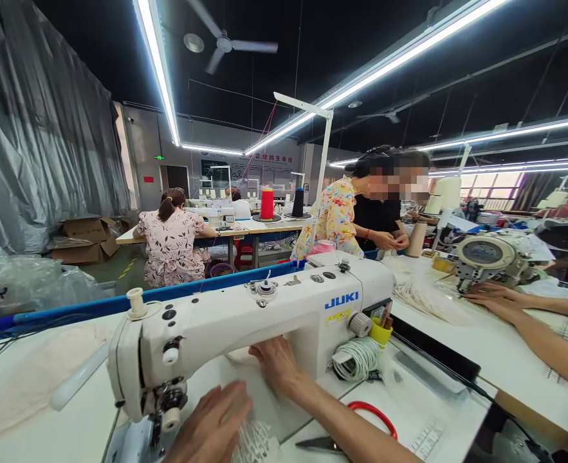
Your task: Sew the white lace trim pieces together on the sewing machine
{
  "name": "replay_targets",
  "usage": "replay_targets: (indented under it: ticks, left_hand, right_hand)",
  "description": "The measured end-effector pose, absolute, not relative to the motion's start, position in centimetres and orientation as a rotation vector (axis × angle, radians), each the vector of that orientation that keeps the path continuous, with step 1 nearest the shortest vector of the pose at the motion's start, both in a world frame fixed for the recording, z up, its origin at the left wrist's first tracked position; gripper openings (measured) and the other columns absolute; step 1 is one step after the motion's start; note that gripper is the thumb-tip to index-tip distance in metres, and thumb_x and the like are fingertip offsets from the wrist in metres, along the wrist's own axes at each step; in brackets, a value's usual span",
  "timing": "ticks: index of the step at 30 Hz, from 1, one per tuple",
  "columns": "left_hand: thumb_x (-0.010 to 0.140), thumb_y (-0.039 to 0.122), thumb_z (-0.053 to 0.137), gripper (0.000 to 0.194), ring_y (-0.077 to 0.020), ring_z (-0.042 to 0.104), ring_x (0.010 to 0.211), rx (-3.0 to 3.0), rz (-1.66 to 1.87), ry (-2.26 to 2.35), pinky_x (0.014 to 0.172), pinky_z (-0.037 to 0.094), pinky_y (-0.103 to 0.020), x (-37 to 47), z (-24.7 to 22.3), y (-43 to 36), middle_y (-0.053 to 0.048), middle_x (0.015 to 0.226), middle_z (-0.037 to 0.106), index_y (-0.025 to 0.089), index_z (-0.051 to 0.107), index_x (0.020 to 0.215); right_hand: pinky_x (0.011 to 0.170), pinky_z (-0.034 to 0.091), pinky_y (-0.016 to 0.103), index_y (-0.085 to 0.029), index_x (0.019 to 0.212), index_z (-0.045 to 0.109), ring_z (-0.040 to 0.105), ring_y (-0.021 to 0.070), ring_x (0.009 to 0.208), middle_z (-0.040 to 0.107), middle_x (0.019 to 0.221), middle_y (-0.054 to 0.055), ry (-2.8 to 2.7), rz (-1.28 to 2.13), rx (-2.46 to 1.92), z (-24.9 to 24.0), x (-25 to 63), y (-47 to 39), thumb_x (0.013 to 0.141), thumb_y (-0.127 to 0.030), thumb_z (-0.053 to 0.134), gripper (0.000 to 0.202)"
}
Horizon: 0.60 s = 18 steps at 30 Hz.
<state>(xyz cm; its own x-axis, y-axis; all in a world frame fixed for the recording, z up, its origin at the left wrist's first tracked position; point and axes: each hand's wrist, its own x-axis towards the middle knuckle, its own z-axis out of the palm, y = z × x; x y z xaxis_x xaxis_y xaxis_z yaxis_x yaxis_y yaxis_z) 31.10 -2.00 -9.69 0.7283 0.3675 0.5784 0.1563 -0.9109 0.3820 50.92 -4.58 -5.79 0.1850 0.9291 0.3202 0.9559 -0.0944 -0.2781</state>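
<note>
A white JUKI sewing machine point(255, 308) stands in front of me. My left hand point(216, 418) is beside its needle area, fingers stretched out and slightly blurred by motion. White strips or lace point(257, 442) lie beside that hand on the table. My right hand point(278, 366) reaches under the machine's arm, its fingers bent at a piece of off-white cloth point(245, 354); the fingertips are partly hidden. Below my right forearm lie scissors point(377, 411) with red handles, partly covered by it.
A coil of pale cord point(358, 358) and a yellow cup point(381, 332) sit at the machine's right end. Sheer cloth point(37, 373) lies at left. Another person's hands point(498, 299) work at the machine on the right. More people are beyond.
</note>
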Motion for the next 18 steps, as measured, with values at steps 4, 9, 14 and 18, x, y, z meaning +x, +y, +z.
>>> replay_targets:
  ticks: [4, 9, 14, 18]
  left_hand:
    - [0.079, 0.01, 0.045, 0.057, -0.0294, 0.041, 0.128, 2.535, 0.901, 0.579, 0.102, 0.038, -0.047, 34.7, -7.5, -0.5, -0.01, 0.14, 0.045, 0.023, 0.044, 0.135]
    - [0.083, 0.026, 0.053, 0.038, -0.0237, 0.064, 0.09, 2.187, 0.791, 0.463, 0.08, 0.051, -0.029, 36.4, -3.2, -4.9, -0.008, 0.106, 0.069, 0.023, 0.059, 0.121]
    - [0.078, 0.054, 0.059, 0.039, -0.0145, 0.053, 0.053, 1.665, 0.72, 0.613, 0.051, 0.046, -0.02, 34.2, -0.7, -8.6, 0.0, 0.058, 0.06, 0.017, 0.069, 0.085]
    - [0.06, 0.059, 0.074, 0.046, -0.0155, 0.056, 0.061, 1.224, 0.642, 0.678, 0.055, 0.05, -0.023, 31.8, -1.0, -11.2, -0.003, 0.067, 0.063, 0.014, 0.067, 0.069]
  right_hand:
    - [0.059, 0.039, 0.024, -0.019, 0.086, 0.062, 0.061, 0.0161, 0.069, 0.066, 0.081, 0.004, -1.847, -0.125, -1.94, -4.0, 50.7, -8.5, 0.09, -0.014, 0.046, 0.018]
    - [0.066, 0.039, 0.022, -0.022, 0.09, 0.058, 0.06, 0.0134, 0.075, 0.064, 0.081, 0.001, -1.945, -0.051, -1.646, -0.3, 50.7, -14.5, 0.096, -0.028, 0.038, 0.022]
    - [0.069, 0.042, 0.027, -0.022, 0.103, 0.054, 0.055, 0.0181, 0.081, 0.059, 0.094, 0.004, -1.875, -0.009, -1.766, -1.6, 52.9, -20.4, 0.085, -0.045, 0.057, 0.029]
    - [0.072, 0.044, 0.033, -0.022, 0.098, 0.057, 0.054, 0.0224, 0.088, 0.058, 0.099, 0.007, -1.883, -0.21, -1.886, -6.1, 55.2, -22.1, 0.082, -0.024, 0.059, 0.016]
